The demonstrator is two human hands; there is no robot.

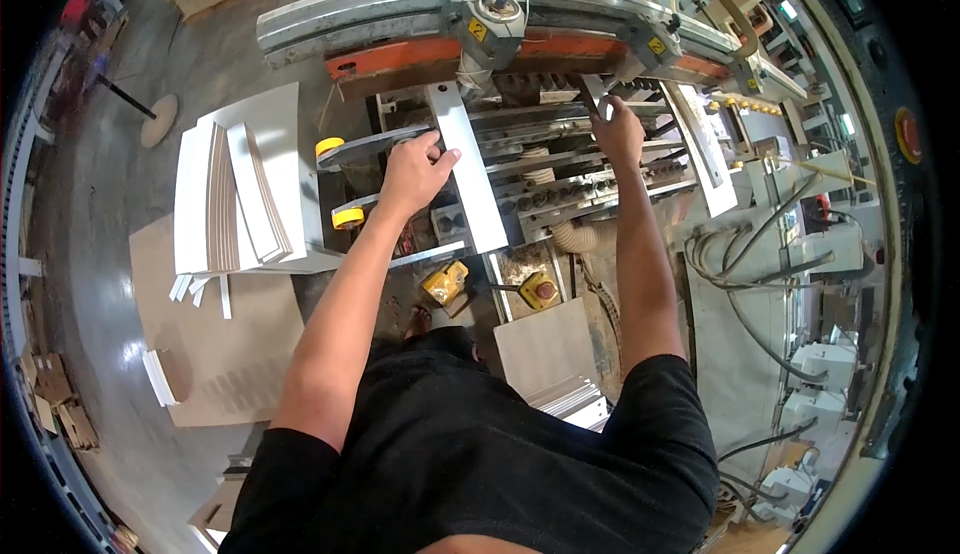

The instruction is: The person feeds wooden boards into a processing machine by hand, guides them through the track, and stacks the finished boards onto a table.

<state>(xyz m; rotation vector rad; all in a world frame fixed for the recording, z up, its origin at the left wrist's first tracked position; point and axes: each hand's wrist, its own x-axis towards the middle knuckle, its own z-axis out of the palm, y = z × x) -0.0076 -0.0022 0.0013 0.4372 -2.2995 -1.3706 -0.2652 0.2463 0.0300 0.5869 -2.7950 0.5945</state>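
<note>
My left hand [416,170] is at the left edge of a long white board strip [466,172] that lies across the machine's rails. Its thumb and forefinger are apart, with the thumb tip over the strip's surface. Farther right, my right hand [619,134] has its fingers closed around the near end of a narrow strip [594,92], close under the machine's orange beam. Part of that strip is hidden by the fingers. Beyond my right hand, another white strip [700,144] lies across the right end of the rails.
White panels [215,199] are stacked at the left, beside two yellow-capped rail ends [348,218]. An orange beam [400,57] with clamp heads [490,29] spans the far side. A red button on a yellow box [539,291] sits near my body. Cables [740,264] hang at the right.
</note>
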